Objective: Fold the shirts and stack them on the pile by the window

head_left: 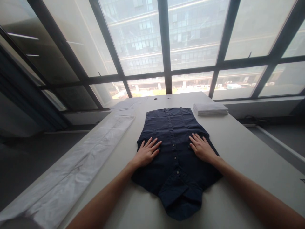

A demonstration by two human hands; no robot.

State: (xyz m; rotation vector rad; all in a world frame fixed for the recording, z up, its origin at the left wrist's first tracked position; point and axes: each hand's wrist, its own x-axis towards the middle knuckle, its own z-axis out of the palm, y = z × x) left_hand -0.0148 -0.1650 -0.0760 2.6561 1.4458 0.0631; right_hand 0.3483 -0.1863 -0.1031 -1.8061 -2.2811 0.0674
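Note:
A dark navy buttoned shirt (173, 140) lies flat on the white table (247, 165), its collar toward me and its hem toward the windows. No sleeves stick out at its sides. My left hand (146, 152) rests palm down on the shirt's left part, fingers spread. On the right part lies my right hand (202, 148), also flat with its fingers apart. The row of buttons runs between the two hands, and neither hand grips the cloth.
White folded cloths (210, 109) are stacked at the back right of the table. Along the left side lies a long white cloth (88, 162), with thin white sheets (125, 105) beyond it. Large windows (140, 38) stand behind the table's far edge.

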